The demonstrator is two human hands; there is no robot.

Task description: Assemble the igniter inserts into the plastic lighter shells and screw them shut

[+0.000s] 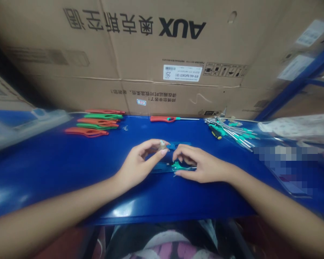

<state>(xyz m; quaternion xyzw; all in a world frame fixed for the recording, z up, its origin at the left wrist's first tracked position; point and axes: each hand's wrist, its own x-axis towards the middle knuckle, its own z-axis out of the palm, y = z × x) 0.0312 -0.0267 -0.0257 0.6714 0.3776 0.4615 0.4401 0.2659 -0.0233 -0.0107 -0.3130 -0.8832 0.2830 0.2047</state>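
Observation:
My left hand (136,158) pinches a small brownish piece with a pale top (162,145) between thumb and fingertips, raised over the table. Below it, a blue lighter-handle shell (160,168) lies on the blue tabletop. My right hand (199,163) curls its fingers and thumb around a green lighter part with a metal rod (178,166), which rests at that shell. Just beyond the hands lies another blue shell (181,144), partly covered by fingers. Both blue shells blend into the table, so their outlines are hard to follow.
Red and green lighter handles (97,122) lie stacked at the back left. A red lighter with a long rod (163,119) sits by the cardboard box (140,64). Green rod parts (237,133) and a yellow-black screwdriver (215,132) lie right. A clear plastic tray (37,126) stands left.

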